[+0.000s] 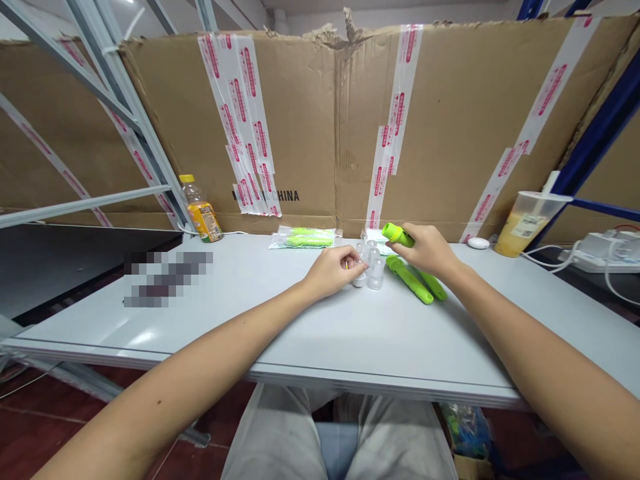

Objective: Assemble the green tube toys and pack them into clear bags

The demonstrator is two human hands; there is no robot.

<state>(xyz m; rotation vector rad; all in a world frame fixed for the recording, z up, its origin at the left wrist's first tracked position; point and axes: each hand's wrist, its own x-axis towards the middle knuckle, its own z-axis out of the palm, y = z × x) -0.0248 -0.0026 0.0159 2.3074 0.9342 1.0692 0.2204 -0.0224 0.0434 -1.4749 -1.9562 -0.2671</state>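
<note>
My right hand [426,249] is wrapped round a lime-green tubular plastic handle [395,233], its ringed end pointing left and up. Below that hand, two more lime-green handles [410,280] lie side by side on the table. My left hand [333,272] rests low on the table with thumb and fingers pinched together. What they pinch, if anything, is too small to make out. Right beside its fingertips stand several small clear plastic bottles [376,273], partly overlapping one another. A small white-and-green pack [379,237] shows behind them.
Bagged green handles [306,237] lie at the table's back. A juice bottle [204,212] stands back left. On the right are a drink cup [520,223], a white oval object [479,243] and a power strip with cables [600,252]. Cardboard [310,133] walls the back.
</note>
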